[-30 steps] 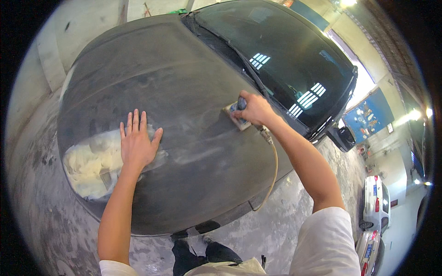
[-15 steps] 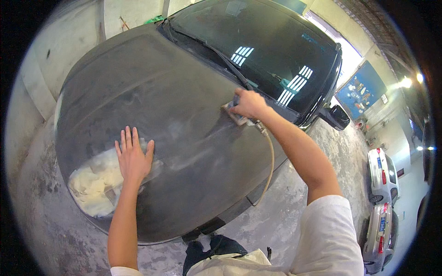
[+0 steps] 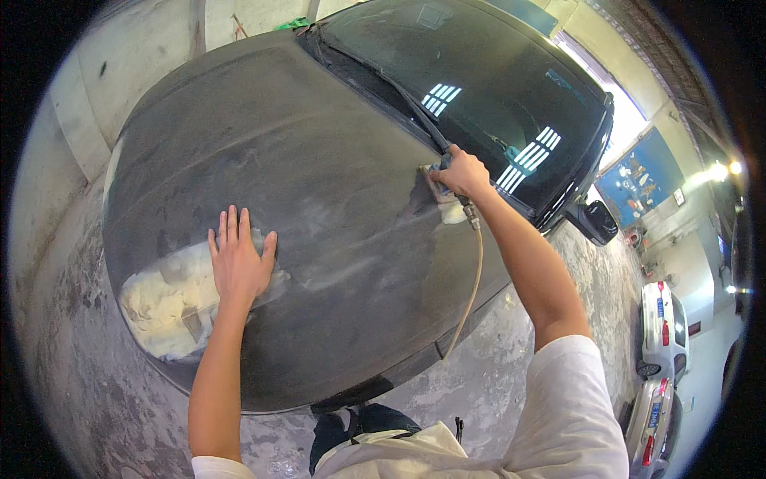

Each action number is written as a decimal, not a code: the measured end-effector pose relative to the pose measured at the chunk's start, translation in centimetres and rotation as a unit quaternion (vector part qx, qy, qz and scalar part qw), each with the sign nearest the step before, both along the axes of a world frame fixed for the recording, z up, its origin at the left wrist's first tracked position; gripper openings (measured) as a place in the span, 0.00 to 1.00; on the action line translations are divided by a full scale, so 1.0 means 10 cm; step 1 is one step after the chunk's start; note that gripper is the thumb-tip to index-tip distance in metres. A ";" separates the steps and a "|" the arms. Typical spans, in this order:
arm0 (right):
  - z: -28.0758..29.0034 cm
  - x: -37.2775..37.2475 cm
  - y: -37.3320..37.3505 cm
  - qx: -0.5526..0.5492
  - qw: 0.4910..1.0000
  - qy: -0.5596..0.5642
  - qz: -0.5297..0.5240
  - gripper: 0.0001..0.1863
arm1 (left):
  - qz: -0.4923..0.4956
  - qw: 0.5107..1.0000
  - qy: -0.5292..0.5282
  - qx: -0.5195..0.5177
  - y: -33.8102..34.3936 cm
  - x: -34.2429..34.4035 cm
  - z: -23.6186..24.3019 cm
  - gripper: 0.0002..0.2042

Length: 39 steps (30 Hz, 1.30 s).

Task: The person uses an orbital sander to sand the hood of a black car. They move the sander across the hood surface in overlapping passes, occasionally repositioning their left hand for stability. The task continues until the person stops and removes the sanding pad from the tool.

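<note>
My left hand lies flat with fingers stretched out on the dull dark car hood, at the edge of a cream-coloured filler patch. Near the windshield's lower edge, my right hand is wrapped round an air sander, its flat pad against the hood. The hand hides much of the sander's body. From its metal fitting a tan hose runs down over the hood's near side. A smaller pale filler patch shows just below the sander.
Beyond the hood is the windshield with a wiper along its base. A side mirror juts out at the right. Pale walls stand at the left. Two parked cars are at the far right, near a blue tool board.
The whole view has shifted slightly. My right hand and the sander have moved a little to the right across the hood, and the small pale patch now shows. My left hand stays by the large patch.
</note>
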State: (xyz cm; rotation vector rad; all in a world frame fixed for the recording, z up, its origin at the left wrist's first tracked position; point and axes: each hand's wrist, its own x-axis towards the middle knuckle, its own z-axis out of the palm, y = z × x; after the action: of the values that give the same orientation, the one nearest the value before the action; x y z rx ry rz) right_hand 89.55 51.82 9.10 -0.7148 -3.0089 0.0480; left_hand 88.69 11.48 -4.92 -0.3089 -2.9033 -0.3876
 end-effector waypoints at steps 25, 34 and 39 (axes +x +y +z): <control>-0.07 0.00 0.60 -0.023 0.997 -0.004 0.071 0.39 | 0.003 0.997 0.078 -0.001 -0.27 0.06 -0.15 0.34; -0.05 -1.69 -0.99 0.023 0.963 0.010 0.267 0.36 | -0.001 0.999 0.040 0.035 -0.27 0.07 0.00 0.36; -0.02 -2.26 -2.21 0.040 0.935 0.021 0.352 0.40 | 0.009 0.997 0.035 0.067 -0.20 0.08 0.10 0.35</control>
State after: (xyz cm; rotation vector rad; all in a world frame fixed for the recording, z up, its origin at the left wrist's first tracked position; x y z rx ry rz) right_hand 66.91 29.69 8.85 0.3911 -3.0231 -0.0346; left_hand 89.50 9.49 -3.94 -0.2686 -2.7931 -0.5529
